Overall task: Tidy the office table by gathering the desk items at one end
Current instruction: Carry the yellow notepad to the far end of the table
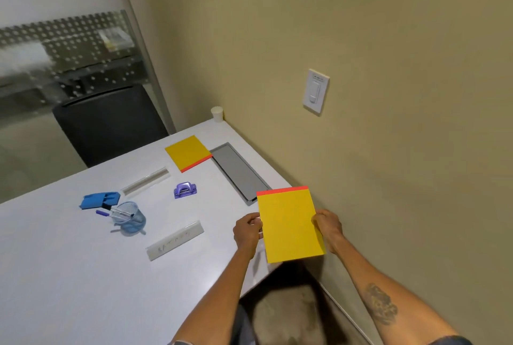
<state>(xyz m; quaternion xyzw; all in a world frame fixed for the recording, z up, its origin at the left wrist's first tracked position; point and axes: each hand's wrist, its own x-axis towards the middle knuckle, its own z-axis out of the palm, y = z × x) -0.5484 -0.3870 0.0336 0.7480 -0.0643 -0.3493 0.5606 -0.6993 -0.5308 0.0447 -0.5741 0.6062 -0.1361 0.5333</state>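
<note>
Careful now, left hand [248, 229] and right hand [327, 223] are pinching the pad [290, 226] by its sides, partly overhanging the table [69, 275] edge; a loose grip is risking a drop.

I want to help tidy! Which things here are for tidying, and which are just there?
To gather: held yellow pad, second yellow pad, purple punch, blue holder, pen cup, clear tube, label strip.
Just there: light switch, black chair, grey table hatch.

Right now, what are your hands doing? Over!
Left hand, right hand both grip yellow paper notepad with red top strip above white table edge. Matching notepad lies at far end. Grey cable hatch between them.
</note>
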